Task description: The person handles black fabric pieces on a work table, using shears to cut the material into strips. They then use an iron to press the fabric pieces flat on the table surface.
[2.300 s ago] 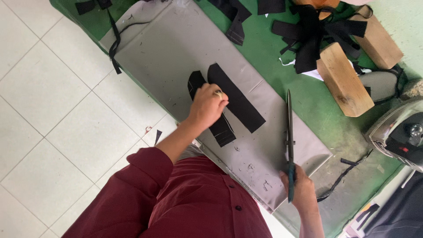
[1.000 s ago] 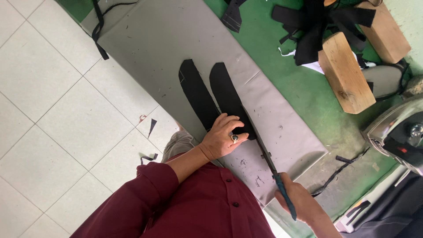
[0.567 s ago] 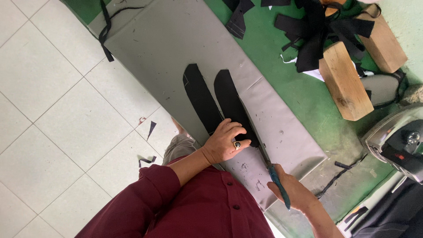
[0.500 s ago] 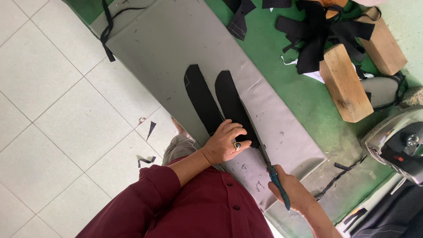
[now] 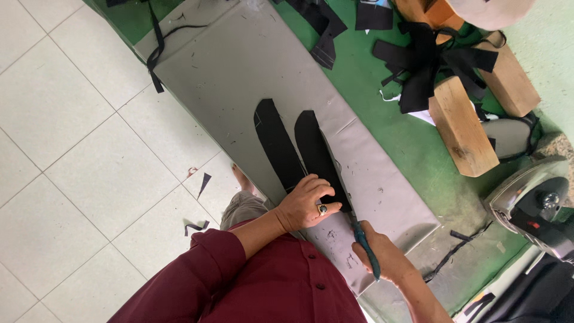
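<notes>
Left hand (image 5: 308, 203) presses black strip (image 5: 317, 155); right hand (image 5: 379, 260) grips knife (image 5: 365, 248).

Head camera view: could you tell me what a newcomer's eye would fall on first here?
First, the two long black strips lying side by side on the grey board at centre. At their near ends the left hand, wearing a ring, presses on one strip, while the right hand holds a teal-handled knife at its edge. Upper right, on the green mat, wooden blocks sit among black scraps.

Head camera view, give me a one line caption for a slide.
Left hand presses a black strip on a grey board; right hand holds a teal-handled tool.
</notes>
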